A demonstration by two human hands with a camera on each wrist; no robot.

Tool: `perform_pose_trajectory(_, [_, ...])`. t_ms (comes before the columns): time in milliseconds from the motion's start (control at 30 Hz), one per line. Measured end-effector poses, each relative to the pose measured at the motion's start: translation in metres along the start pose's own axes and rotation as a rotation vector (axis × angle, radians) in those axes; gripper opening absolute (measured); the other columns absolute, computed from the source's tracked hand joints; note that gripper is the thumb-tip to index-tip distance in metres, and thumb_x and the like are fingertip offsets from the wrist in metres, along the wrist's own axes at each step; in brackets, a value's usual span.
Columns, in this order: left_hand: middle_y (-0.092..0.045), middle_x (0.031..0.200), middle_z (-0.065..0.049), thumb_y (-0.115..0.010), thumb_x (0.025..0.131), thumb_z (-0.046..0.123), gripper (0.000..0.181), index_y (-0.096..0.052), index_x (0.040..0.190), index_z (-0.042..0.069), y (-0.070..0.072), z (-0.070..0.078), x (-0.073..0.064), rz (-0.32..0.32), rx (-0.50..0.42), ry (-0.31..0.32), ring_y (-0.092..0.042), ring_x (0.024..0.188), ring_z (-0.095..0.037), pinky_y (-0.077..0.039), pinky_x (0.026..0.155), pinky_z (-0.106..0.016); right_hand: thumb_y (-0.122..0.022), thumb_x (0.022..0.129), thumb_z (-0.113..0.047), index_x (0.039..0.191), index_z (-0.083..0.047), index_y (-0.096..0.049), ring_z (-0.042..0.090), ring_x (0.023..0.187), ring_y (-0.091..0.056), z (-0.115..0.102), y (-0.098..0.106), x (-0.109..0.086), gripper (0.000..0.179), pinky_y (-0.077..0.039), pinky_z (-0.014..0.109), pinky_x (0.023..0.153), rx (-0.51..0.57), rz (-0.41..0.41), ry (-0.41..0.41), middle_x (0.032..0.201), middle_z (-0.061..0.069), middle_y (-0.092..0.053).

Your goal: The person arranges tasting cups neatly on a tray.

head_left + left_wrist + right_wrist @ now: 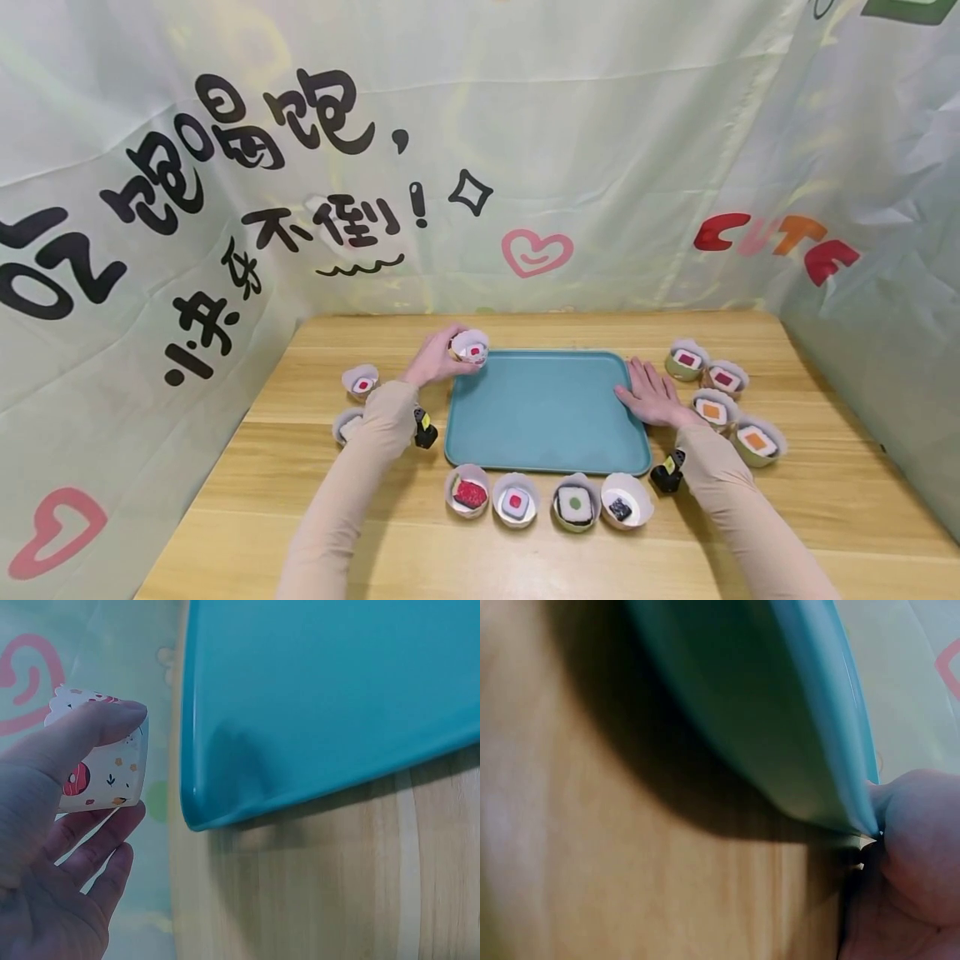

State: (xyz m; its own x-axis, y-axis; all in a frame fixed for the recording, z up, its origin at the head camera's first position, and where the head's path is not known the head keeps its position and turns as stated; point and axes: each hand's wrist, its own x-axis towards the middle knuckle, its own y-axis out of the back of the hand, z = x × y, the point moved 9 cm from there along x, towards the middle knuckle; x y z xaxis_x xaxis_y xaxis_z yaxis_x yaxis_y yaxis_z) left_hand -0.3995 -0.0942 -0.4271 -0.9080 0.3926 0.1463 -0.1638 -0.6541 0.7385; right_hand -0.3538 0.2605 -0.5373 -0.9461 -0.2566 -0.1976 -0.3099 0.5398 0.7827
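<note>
My left hand (435, 357) grips a patterned paper baking cup (469, 347) above the back left corner of a blue tray (547, 408). Inside that cup sits a white sushi-like piece with a red centre. In the left wrist view, thumb and fingers pinch the cup (112, 769), printed with a doughnut and small flowers, beside the tray corner (300, 712). At the tray's right rim rests my right hand (651, 396), its fingers stretched out along the edge. The right wrist view shows part of that hand (922, 847) against the tray rim (847, 735).
Along the tray's front stand several paper cups with sushi-like pieces, among them one with a red topping (468, 493). Several more, such as an orange-centred one (757, 440), are grouped at the right. Two cups (362, 382) stand left, by my forearm. Printed cloth (600, 167) surrounds the wooden table.
</note>
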Motion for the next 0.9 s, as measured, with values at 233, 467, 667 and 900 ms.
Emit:
perform_pose_trajectory(233, [-0.07, 0.117, -0.013, -0.087, 0.078, 0.018, 0.057, -0.06, 0.128, 0.007, -0.009, 0.0, 0.002, -0.012, 0.035, 0.02, -0.062, 0.104, -0.026, -0.051, 0.093, -0.041, -0.028, 0.104, -0.061, 0.159, 0.007, 0.001, 0.047, 0.153, 0.016, -0.006, 0.002, -0.004, 0.092, 0.015, 0.065, 0.119, 0.021, -0.006, 0.004, 0.167, 0.027, 0.01])
perform_pose_trajectory(467, [-0.07, 0.118, -0.015, -0.087, 0.079, 0.017, 0.058, -0.059, 0.129, 0.007, -0.016, -0.002, 0.001, -0.01, 0.044, 0.04, -0.062, 0.103, -0.027, -0.051, 0.092, -0.042, -0.02, 0.095, -0.08, 0.158, 0.009, 0.001, 0.049, 0.153, 0.016, -0.004, 0.001, -0.004, 0.111, 0.016, 0.067, 0.118, -0.006, 0.0, 0.0, 0.166, 0.029, 0.01])
perform_pose_trajectory(667, [-0.068, 0.121, -0.014, -0.085, 0.081, 0.017, 0.059, -0.058, 0.132, 0.008, -0.022, -0.003, 0.0, -0.029, 0.045, 0.083, -0.061, 0.106, -0.028, -0.051, 0.094, -0.043, -0.024, 0.099, -0.072, 0.158, 0.008, 0.001, 0.049, 0.153, 0.015, -0.003, 0.002, -0.003, 0.103, 0.015, 0.066, 0.119, 0.003, 0.001, -0.001, 0.166, 0.028, 0.01])
perform_pose_trajectory(900, [-0.068, 0.118, -0.015, -0.085, 0.081, 0.018, 0.059, -0.058, 0.131, 0.007, -0.026, -0.006, -0.001, -0.026, 0.058, 0.112, -0.061, 0.103, -0.028, -0.051, 0.092, -0.044, -0.023, 0.096, -0.077, 0.158, 0.009, 0.001, 0.049, 0.153, 0.016, -0.002, 0.0, -0.002, 0.109, 0.016, 0.067, 0.118, 0.005, 0.004, 0.0, 0.166, 0.029, 0.01])
